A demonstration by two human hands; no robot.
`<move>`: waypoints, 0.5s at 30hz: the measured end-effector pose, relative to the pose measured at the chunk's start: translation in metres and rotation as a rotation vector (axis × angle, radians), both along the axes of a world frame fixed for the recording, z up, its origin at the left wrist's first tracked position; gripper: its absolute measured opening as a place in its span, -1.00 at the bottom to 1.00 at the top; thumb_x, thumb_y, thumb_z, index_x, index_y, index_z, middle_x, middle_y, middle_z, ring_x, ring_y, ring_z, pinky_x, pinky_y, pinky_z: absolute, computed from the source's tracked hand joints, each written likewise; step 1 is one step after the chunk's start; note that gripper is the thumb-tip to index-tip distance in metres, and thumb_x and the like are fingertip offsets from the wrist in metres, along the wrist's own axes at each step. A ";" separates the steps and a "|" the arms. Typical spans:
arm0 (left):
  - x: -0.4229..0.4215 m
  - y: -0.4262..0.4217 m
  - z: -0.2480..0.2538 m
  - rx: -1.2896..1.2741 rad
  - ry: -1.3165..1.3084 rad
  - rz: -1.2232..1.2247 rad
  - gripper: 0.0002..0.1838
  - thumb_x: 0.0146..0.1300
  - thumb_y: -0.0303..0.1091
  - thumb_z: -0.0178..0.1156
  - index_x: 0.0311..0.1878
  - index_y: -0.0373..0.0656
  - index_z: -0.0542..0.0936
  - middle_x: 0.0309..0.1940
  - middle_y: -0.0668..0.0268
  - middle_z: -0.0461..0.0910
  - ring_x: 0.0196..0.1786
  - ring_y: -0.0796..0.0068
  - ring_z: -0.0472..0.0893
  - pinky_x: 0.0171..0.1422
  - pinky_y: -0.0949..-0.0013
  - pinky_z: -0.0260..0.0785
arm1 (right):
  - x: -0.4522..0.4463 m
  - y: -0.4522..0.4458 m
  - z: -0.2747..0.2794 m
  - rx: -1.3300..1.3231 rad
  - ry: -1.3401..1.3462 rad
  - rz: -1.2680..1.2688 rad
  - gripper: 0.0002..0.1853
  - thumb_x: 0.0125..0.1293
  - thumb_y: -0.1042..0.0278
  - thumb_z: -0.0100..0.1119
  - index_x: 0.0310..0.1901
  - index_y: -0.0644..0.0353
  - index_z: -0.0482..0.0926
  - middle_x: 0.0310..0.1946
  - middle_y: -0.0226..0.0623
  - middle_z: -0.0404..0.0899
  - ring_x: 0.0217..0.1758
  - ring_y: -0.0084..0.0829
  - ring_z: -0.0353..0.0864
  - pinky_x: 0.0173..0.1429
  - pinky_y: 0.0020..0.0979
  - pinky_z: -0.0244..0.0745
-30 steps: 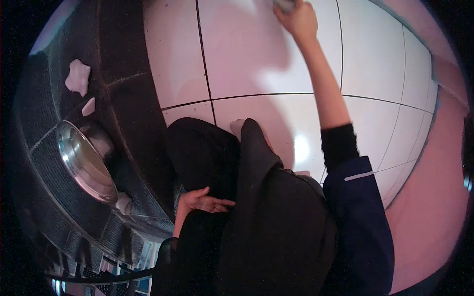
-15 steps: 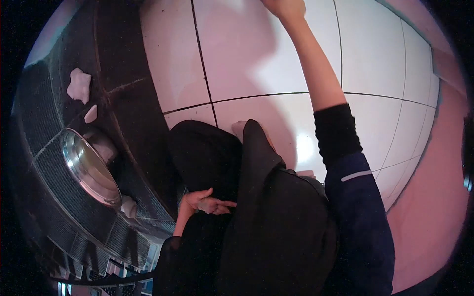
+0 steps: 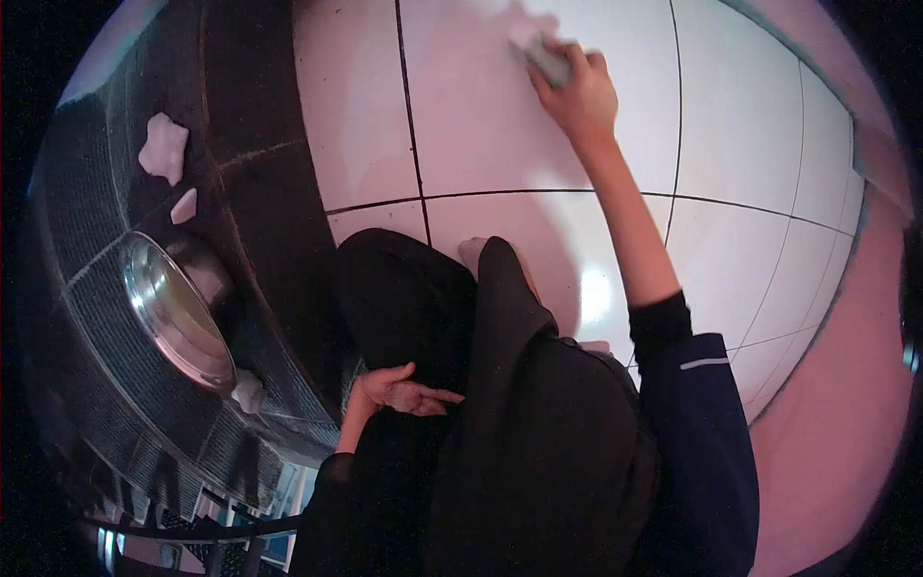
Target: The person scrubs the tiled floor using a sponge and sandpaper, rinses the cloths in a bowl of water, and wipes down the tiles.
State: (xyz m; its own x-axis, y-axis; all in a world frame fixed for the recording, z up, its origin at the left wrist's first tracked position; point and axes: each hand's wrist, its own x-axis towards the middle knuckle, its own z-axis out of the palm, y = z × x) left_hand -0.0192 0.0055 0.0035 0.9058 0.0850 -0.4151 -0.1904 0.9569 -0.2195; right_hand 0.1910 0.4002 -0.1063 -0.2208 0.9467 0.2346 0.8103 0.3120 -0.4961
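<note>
Gripping grey block point(image 3: 550, 67), metal bowl point(image 3: 202, 365) beside pale pieces point(image 3: 164, 149)

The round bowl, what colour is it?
The bowl is shiny silver, best seen in the head view.

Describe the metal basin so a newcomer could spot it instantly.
Find the dark tiles along the picture's left side, beside the white tiles. On them, beside a small pale piece, sits the round metal basin. Its metallic gleam and larger size set it apart from its pale neighbours.
</note>
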 end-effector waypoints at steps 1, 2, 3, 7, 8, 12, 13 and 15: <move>-0.001 -0.014 -0.017 0.033 -0.123 0.078 0.13 0.28 0.51 -0.46 0.48 -0.49 -0.15 0.33 0.07 0.31 0.35 0.36 0.28 0.45 0.40 -0.09 | -0.011 0.021 0.004 -0.023 -0.007 -0.032 -0.56 0.01 0.07 0.42 -0.03 -0.15 0.57 -0.26 -0.16 0.52 -0.35 -0.14 0.64 -0.33 -0.18 0.60; -0.001 -0.023 -0.025 0.062 -0.249 0.158 0.13 0.29 0.50 -0.45 0.47 -0.50 -0.16 0.33 0.06 0.31 0.35 0.35 0.28 0.46 0.40 -0.09 | -0.024 0.041 0.009 -0.048 -0.016 -0.062 -0.56 0.02 0.05 0.42 -0.04 -0.09 0.59 -0.27 -0.15 0.55 -0.30 -0.13 0.63 -0.27 -0.17 0.59; -0.001 -0.024 -0.023 0.064 -0.249 0.150 0.13 0.29 0.50 -0.45 0.47 -0.50 -0.16 0.33 0.06 0.31 0.35 0.35 0.28 0.46 0.40 -0.09 | -0.038 0.061 0.009 -0.034 0.006 -0.082 -0.58 0.06 0.06 0.38 -0.06 0.01 0.59 -0.28 -0.06 0.58 -0.25 -0.05 0.63 -0.19 -0.14 0.58; 0.016 -0.021 -0.009 -0.547 -0.534 0.577 0.12 0.30 0.49 -0.45 0.47 -0.50 -0.17 0.37 0.05 0.26 0.42 0.33 0.22 0.51 0.36 -0.14 | -0.061 0.100 0.018 -0.071 0.065 -0.083 -0.60 0.10 0.08 0.35 -0.06 0.08 0.60 -0.29 0.03 0.62 -0.21 0.02 0.63 -0.10 -0.10 0.58; 0.019 -0.018 -0.006 -0.702 -0.603 0.686 0.12 0.30 0.49 -0.45 0.47 -0.50 -0.18 0.38 0.05 0.25 0.44 0.32 0.20 0.52 0.35 -0.15 | -0.059 0.092 0.017 -0.124 0.068 -0.111 -0.58 0.08 0.06 0.37 -0.06 0.08 0.61 -0.26 0.03 0.63 -0.17 0.02 0.63 -0.10 -0.10 0.58; 0.025 0.003 0.001 -0.593 -0.785 0.685 0.12 0.29 0.50 -0.48 0.48 -0.49 -0.17 0.38 0.04 0.25 0.44 0.32 0.21 0.52 0.33 -0.15 | -0.020 0.013 0.009 -0.045 -0.059 0.014 -0.55 0.00 0.09 0.43 -0.03 -0.20 0.54 -0.24 -0.17 0.49 -0.40 -0.17 0.64 -0.42 -0.23 0.60; 0.025 0.003 -0.001 -0.565 -0.765 0.668 0.12 0.29 0.50 -0.48 0.48 -0.49 -0.17 0.38 0.04 0.25 0.44 0.31 0.21 0.52 0.33 -0.15 | -0.011 -0.013 0.013 -0.076 -0.058 0.015 -0.56 0.01 0.09 0.43 -0.03 -0.17 0.56 -0.26 -0.19 0.50 -0.35 -0.17 0.64 -0.35 -0.23 0.61; 0.021 0.000 -0.006 -0.505 -0.712 0.618 0.12 0.29 0.50 -0.49 0.48 -0.48 -0.17 0.38 0.04 0.25 0.43 0.30 0.22 0.52 0.32 -0.15 | -0.003 -0.032 0.017 -0.111 -0.055 0.018 -0.56 0.02 0.09 0.43 -0.03 -0.14 0.58 -0.27 -0.21 0.51 -0.31 -0.17 0.64 -0.29 -0.23 0.61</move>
